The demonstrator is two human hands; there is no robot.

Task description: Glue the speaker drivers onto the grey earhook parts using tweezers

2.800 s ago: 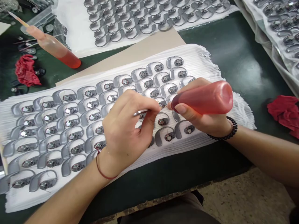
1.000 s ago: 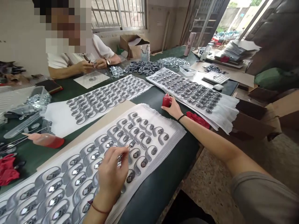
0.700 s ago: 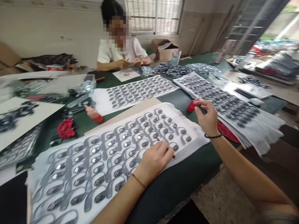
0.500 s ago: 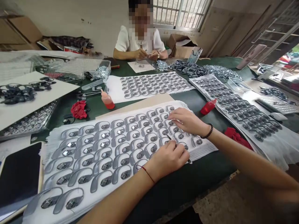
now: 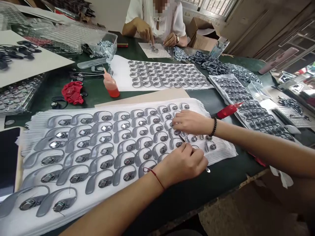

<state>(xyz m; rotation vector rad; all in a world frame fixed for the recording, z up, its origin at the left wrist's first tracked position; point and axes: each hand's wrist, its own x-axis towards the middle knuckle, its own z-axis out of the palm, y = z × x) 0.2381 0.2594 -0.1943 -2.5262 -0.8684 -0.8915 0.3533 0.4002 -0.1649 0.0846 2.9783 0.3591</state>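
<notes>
Rows of grey ear-hook earpieces (image 5: pixel 128 144) with round metal speakers lie on a stack of white sheets (image 5: pixel 221 154) in front of me. My left hand (image 5: pixel 183 164) is closed around thin metal tweezers (image 5: pixel 182 139), whose tip points at an earpiece near the right end of the rows. My right hand (image 5: pixel 189 122) rests on the earpieces just beyond, its fingers bent down onto one; whether it grips anything is hidden. A red squeeze bottle (image 5: pixel 228 109) lies on the green table to the right, apart from both hands.
A second red-filled bottle (image 5: pixel 111 86) and a red rag (image 5: pixel 72 91) stand at the back left. More sheets of earpieces (image 5: pixel 167 75) lie beyond and to the right (image 5: pixel 253 111). Another person (image 5: pixel 157 19) works at the far side. A dark tablet (image 5: pixel 8 157) is at the left edge.
My right hand set the red bottle down on the table at the right and came back to the earpieces. My left hand kept the tweezers. My view swung up, then back down.
</notes>
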